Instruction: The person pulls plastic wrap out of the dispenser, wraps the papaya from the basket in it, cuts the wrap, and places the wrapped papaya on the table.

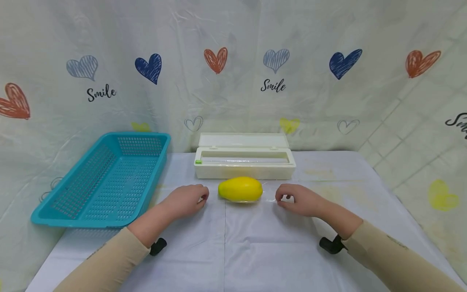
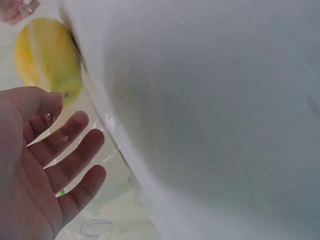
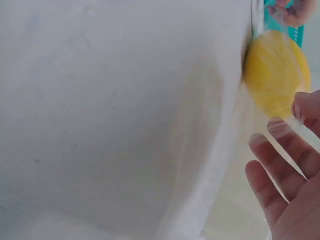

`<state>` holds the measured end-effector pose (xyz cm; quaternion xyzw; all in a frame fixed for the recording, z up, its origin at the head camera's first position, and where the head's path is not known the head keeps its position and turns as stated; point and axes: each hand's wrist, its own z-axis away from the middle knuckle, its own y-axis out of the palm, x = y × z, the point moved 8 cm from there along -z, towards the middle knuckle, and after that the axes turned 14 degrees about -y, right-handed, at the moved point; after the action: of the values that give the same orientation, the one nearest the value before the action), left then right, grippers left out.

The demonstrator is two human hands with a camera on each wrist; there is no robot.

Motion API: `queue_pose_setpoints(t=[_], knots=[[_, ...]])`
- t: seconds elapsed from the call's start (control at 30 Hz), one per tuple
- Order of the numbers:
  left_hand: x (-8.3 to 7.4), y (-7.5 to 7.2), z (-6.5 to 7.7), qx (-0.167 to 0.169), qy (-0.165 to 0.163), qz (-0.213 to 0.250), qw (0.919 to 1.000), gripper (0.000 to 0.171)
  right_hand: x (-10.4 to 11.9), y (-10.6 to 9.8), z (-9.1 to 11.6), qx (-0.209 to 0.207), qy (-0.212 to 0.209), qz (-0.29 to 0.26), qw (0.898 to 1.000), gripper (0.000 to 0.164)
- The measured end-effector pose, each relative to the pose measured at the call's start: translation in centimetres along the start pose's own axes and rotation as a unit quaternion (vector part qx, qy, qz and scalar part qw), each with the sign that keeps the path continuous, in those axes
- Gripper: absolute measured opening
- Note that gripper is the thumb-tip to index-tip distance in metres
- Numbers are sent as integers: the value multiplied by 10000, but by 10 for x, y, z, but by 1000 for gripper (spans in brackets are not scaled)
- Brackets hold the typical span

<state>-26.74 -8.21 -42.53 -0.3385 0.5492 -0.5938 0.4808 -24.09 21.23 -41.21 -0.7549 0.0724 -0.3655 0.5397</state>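
Observation:
A yellow, papaya-shaped fruit with a greenish left end lies in front of a white cling film dispenser. Clear cling film stretches around the fruit; its exact edges are hard to make out. To the left of the fruit, my left hand pinches the film between thumb and index finger. My right hand pinches it on the opposite side. In both wrist views the other fingers are spread, and glints of film show at the fingertips. Neither hand grips the fruit itself.
The dispenser's lid stands raised, with a film roll inside. A turquoise plastic basket sits at the left. White cloth covers the table, and a heart-printed sheet hangs behind.

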Motion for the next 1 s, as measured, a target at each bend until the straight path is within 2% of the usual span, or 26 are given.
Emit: queue_pose_setpoints(t=[0.07, 0.13, 0.3, 0.43, 0.53, 0.67, 0.77, 1.0], knots=[[0, -2, -3, -103, -29, 129, 9999, 3, -5, -3, 0, -213, 119, -297, 9993, 3], [1, -2, -6, -186, -102, 230, 9995, 5, -13, -5, 0, -347, 435, -649, 9963, 4], [3, -2, -17, -300, -322, 369, 9984, 7, -31, -5, 0, -643, 1199, -1471, 9797, 4], [0, -3, -20, -275, -334, 457, 9980, 6, -39, -4, -3, -785, 1418, -1939, 9675, 8], [-2, -3, -21, -173, -381, 509, 9978, 14, -39, -4, -4, -842, 1498, -2218, 9598, 10], [-4, 1, -24, -104, -594, 471, 9971, 37, -43, -4, -5, -870, 1566, -2372, 9548, 12], [-7, 2, -27, -201, -719, 435, 9963, 52, -46, -2, -5, -865, 1634, -2356, 9541, 11], [-10, -3, -32, -465, -1099, 450, 9918, 66, -46, -2, -10, -908, 1627, -2241, 9566, 9]])
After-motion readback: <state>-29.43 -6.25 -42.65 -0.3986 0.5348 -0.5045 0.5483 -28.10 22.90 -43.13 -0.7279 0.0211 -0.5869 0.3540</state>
